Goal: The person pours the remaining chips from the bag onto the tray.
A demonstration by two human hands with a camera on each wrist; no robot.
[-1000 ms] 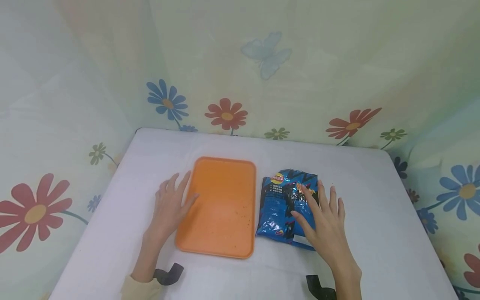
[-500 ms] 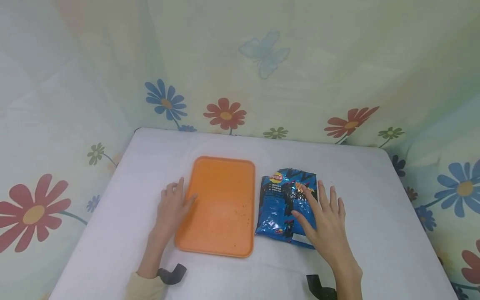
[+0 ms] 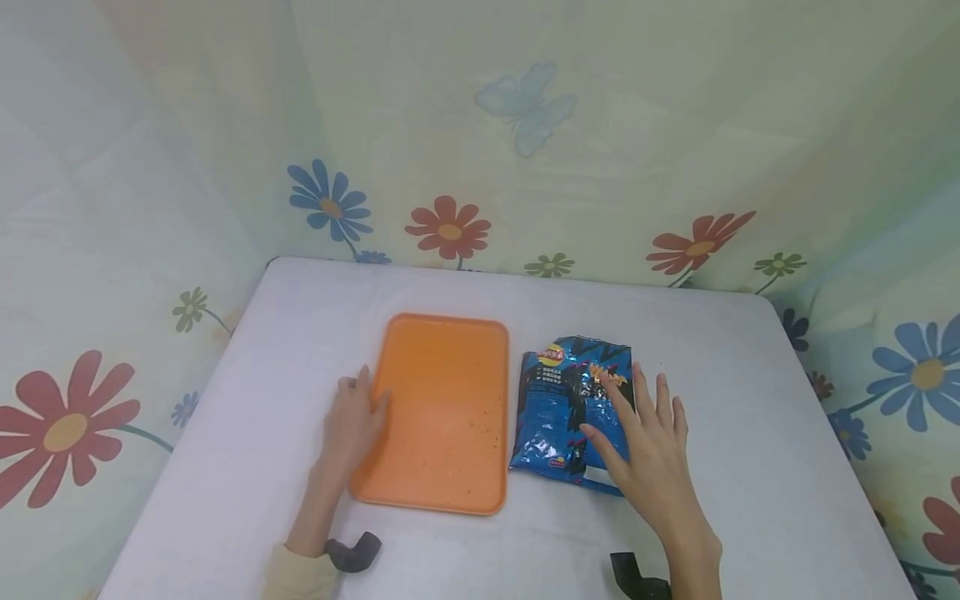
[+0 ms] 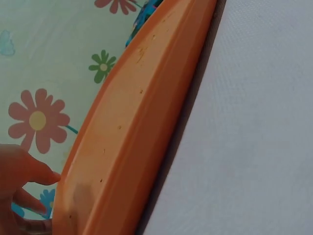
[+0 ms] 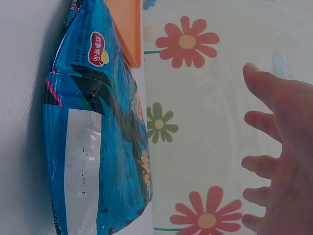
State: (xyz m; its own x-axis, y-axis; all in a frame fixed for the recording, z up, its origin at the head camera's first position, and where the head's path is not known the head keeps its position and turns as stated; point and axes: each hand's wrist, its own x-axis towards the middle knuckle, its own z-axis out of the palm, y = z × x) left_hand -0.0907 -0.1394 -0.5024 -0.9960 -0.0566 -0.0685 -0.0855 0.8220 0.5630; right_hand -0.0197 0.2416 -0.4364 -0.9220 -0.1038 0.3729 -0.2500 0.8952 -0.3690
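In the head view an orange tray with small crumbs on it lies on the white table. My left hand is at its left side, fingers bent downward and thumb over the inner edge. From the left wrist, the thumb shows right at the tray's rim, spread apart from the other fingers. To the right of the tray lies a shiny blue chip bag. My right hand hovers over the bag's right edge with fingers spread; the right wrist view shows a gap between its fingertips and the bag.
The white-covered table has a flowered curtain behind it and at both sides. Black wrist mounts, one by the left wrist and one by the right, stick inward from the arms.
My left hand has drawn slightly back and to the right, its fingers bending from stretched out to pointing down beside the tray. The right hand, tray and bag have hardly moved.
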